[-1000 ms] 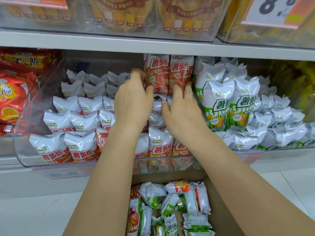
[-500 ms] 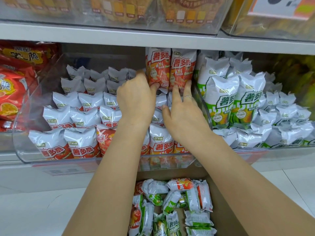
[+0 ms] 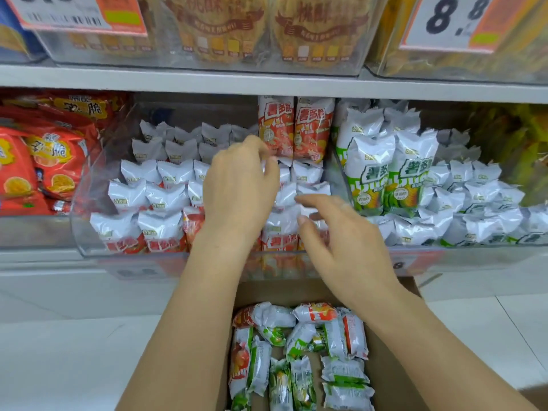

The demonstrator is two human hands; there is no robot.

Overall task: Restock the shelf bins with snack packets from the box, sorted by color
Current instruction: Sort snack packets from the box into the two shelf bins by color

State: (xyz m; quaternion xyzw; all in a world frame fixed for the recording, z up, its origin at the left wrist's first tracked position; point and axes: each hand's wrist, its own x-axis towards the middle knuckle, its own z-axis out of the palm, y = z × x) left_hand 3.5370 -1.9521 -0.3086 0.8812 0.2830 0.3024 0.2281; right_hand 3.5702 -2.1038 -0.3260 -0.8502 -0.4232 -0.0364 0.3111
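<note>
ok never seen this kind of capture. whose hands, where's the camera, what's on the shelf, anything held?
No machine here: a person's bare hands, filmed by one wide-angle camera worn on the head, looking forward and down. The left hand reaches into the clear bin of red packets, fingers loosely curled by two upright red packets at its back. The right hand hovers in front of that bin, fingers relaxed. Neither plainly holds anything. The green packets fill the next bin on the right. Below, a cardboard box holds mixed red and green packets still to sort.
</note>
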